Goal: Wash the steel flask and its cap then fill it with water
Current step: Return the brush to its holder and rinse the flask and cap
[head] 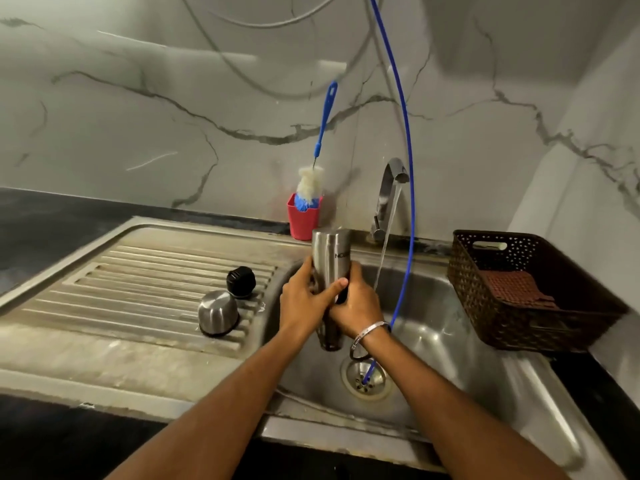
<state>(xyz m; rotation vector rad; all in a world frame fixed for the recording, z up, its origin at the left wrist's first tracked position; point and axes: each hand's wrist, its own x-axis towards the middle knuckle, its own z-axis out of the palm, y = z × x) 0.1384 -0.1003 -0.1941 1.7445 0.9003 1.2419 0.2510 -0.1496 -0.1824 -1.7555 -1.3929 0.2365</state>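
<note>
While both hands are wrapping the steel flask (331, 258) over the sink basin (433, 327), the left hand (304, 303) is curling round its left side and the right hand (356, 306) round its right, thumb across the front. Farther left, the steel cap (218, 312) and black stopper (241, 281) are sitting on the drainboard (138, 271), and beyond, the tap (389, 199) is running just right of the flask.

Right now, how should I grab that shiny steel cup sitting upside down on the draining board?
Take the steel cup from above, grip around its rounded dome sides. It stands rim-down on the draining board, so the rim can't be reached, and the black stopper crowds its far side.
</note>
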